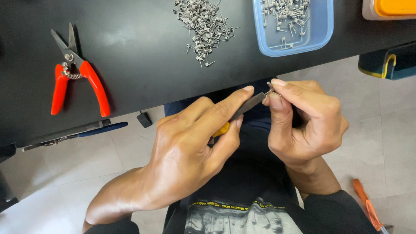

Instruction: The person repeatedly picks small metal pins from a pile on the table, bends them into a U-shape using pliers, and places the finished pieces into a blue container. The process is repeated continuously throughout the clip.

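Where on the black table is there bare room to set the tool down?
Bare tabletop lies between the red-handled snips and the loose pile of small metal coils. Another bare strip runs along the near edge below the pile. Crowded: the blue tray of coils at the right.

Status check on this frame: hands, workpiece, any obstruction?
Left hand gripping pliers. Right hand pinching small wire coil at pliers' tip. Nothing between them.

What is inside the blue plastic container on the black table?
The blue container holds small grey metal wire coils, loosely scattered, mostly toward its far end; the near part of the floor is bare. The top edge of the picture cuts off its far end.
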